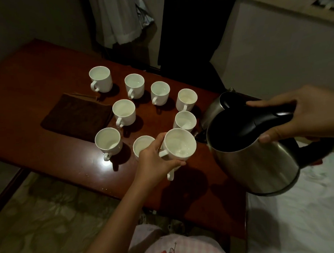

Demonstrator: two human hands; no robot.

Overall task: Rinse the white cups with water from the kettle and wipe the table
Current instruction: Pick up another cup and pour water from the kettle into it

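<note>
Several white cups stand on the dark red table [37, 78]. My left hand [156, 160] grips one white cup [179, 144] near the front edge, lifted and tilted toward the kettle; another cup's handle [170, 175] shows beneath it. My right hand [294, 112] grips the black handle of a steel kettle [258, 161], tipped with its spout [200, 138] at the held cup's rim. No stream of water is visible. A cup [142, 146] sits partly hidden behind my left hand.
A folded brown cloth [77, 116] lies on the table left of the cups. The kettle's steel base [211, 109] sits behind the kettle. White bedding [298, 216] lies to the right, and patterned floor [42, 216] below the table edge. Clothes hang behind the table.
</note>
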